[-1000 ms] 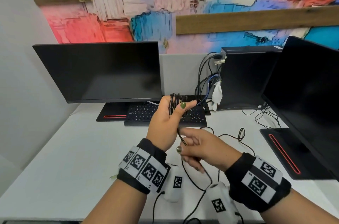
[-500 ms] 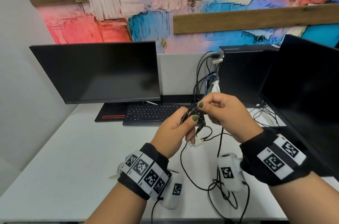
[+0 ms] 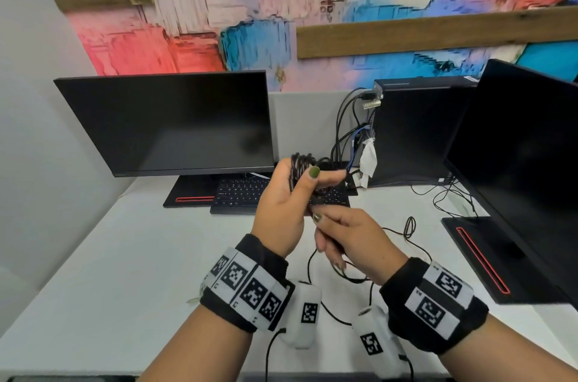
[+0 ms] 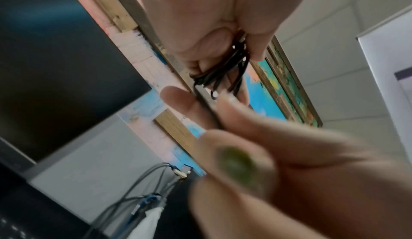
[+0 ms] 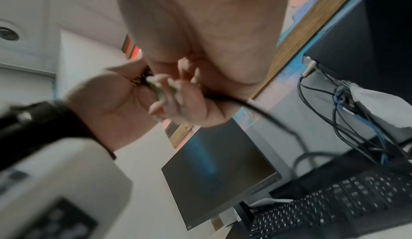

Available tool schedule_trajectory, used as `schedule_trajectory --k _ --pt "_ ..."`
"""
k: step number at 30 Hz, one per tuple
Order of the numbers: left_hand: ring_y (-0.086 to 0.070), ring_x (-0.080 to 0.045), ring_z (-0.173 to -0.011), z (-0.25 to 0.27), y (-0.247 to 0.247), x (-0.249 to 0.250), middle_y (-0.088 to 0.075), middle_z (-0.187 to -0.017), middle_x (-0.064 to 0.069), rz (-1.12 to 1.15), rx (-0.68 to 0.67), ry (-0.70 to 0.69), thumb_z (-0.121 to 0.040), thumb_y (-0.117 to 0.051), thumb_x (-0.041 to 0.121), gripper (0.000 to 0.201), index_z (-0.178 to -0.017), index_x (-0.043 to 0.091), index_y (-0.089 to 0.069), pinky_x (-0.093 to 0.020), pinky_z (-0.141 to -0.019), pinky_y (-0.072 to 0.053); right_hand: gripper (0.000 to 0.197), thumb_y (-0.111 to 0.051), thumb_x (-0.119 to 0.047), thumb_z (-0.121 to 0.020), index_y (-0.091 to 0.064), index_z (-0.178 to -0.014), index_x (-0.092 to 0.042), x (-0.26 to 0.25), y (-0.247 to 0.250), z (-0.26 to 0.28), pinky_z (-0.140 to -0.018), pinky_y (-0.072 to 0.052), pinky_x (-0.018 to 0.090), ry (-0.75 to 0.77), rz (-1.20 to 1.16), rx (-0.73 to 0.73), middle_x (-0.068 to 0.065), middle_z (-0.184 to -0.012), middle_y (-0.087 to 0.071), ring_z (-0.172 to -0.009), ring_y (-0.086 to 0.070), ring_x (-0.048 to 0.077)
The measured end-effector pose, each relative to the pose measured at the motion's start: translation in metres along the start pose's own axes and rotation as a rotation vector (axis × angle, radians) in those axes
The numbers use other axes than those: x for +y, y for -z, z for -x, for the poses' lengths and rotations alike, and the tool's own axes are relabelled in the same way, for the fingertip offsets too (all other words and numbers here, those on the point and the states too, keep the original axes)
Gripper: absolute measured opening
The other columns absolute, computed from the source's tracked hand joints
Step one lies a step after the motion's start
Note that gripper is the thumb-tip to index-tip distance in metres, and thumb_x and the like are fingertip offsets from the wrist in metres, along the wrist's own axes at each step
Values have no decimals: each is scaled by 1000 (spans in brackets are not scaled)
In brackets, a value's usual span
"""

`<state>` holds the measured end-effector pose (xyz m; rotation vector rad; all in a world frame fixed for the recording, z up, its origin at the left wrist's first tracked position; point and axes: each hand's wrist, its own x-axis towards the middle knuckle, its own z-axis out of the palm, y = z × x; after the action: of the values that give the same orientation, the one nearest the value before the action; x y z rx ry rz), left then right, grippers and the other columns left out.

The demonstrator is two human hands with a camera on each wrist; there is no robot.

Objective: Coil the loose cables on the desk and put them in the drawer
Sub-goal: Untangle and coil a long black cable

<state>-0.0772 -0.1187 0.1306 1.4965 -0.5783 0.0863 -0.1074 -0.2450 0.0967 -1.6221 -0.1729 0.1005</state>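
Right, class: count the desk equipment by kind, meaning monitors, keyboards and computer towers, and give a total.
Monitors: 2, left monitor and right monitor
Keyboards: 1, keyboard
Computer towers: 1, tower
Total: 4

Right hand [image 3: 350, 241] dropped from 1 o'clock of left hand [image 3: 283, 209], level with its thumb half a second ago, to 5 o'clock, just below it; pinches black cable [image 3: 301, 172] strand under coil. Left hand raised, coil bundle lifted in front of keyboard [image 3: 240, 194]. Slack strand on desk [image 3: 93, 272] pulled to 5 o'clock of hands.
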Motion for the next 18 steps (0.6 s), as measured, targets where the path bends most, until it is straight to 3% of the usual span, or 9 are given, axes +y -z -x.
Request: schedule_trajectory --k 2,4,6,8,10,12,14,16,18 --pt "-66 -13 -102 -2 6 -6 -73 -102 8 -127 20 -16 -95 -42 46 37 -100 9 -43 -37 -82 -49 24 -46 -15 -99 -66 -112 -18 -1 0 4 -40 -31 22 -26 84 -92 6 -56 -53 -35 -36 12" --pt "-64 -5 -100 -2 10 -14 -72 -99 15 -252 30 -16 -96 -41 46 39 -99 7 -43 -29 -87 -46 23 -53 -16 -96 -67 -114 -21 -7 2 7 -40 -31 18 -38 184 -121 -3 -50 -49 -39 -37 8" --pt "-64 3 -92 -1 12 -19 -73 -93 13 -305 25 5 -96 -44 38 31 -98 7 -45 -13 -78 -45 17 -59 -16 -92 -71 -105 -17 -17 6 8 -45 -33 11 12 285 -81 -10 -46 -48 -41 -42 1" --pt "-61 6 -75 1 12 -22 -70 -80 7 -350 1 23 -96 -47 30 24 -95 7 -47 -9 -66 -43 10 -65 -16 -88 -72 -90 -8 -26 12 6 -49 -36 6 83 330 -32 -12 -48 -52 -45 -49 -5" --pt "-54 2 -64 2 13 -24 -59 -71 8 -415 -6 26 -96 -46 31 21 -88 11 -47 -13 -59 -40 8 -69 -16 -84 -72 -82 -9 -36 18 6 -57 -41 7 140 363 -2 -10 -57 -62 -50 -55 -2" --pt "-55 -1 -62 4 11 -23 -56 -65 5 -356 -32 39 -97 -40 37 27 -83 14 -46 -19 -64 -43 7 -68 -9 -84 -72 -79 -5 -45 24 6 -64 -46 9 183 328 6 -7 -65 -70 -60 -62 0" --pt "-60 -16 -62 5 10 -23 -54 -55 -1 -215 -109 58 -94 -39 46 35 -81 15 -46 -29 -72 -47 6 -67 -3 -83 -69 -79 0 -50 30 3 -65 -49 12 223 231 44 2 -68 -71 -66 -66 4" --pt "-57 -21 -57 6 7 -23 -51 -51 0 -118 -184 78 -88 -43 53 40 -85 13 -48 -38 -73 -47 2 -71 -5 -80 -70 -79 -5 -50 36 -2 -57 -45 11 265 196 133 6 -63 -64 -56 -58 4" --pt "-54 -22 -53 5 4 -22 -49 -50 3 -49 -221 102 -86 -51 47 37 -91 11 -49 -43 -69 -46 6 -71 -6 -79 -71 -80 -12 -47 39 -7 -54 -41 11 293 199 187 8 -62 -55 -52 -46 3"
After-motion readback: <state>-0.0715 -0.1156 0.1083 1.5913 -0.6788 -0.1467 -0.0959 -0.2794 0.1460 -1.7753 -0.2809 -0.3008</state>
